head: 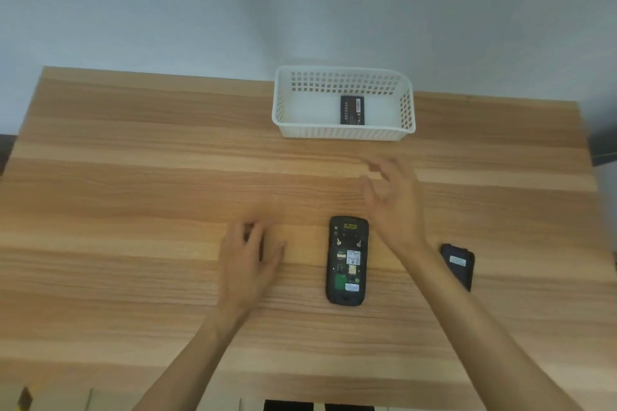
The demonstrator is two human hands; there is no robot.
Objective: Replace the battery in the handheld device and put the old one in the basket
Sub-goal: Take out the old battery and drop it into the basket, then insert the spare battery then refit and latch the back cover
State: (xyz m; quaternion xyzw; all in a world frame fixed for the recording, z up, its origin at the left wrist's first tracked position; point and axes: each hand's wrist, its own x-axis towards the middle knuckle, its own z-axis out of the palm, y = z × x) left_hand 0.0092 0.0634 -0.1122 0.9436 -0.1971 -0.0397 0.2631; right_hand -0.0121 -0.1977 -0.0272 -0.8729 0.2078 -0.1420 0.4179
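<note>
one wooden surface (133, 177) carries all items. one white perforated basket (344, 133) stands at the far edge; inside it lies one dark battery (352, 110), flat on the basket floor, right of centre. one handheld device (347, 260) lies face down near the middle of the surface, back cover off, battery bay exposed with labels and contacts showing; no battery is seated in the bay. one dark cover (458, 265) lies on the surface to the right of the device, partly hidden by the right forearm. two hands in view. the left hand (248, 260) rests low on the surface left of the device, fingers curled over something dark that cannot be identified; whether it grips it, i cannot tell. the right hand (392, 197) is raised between basket and device, fingers spread and loosely curved, holding nothing, blurred.
</note>
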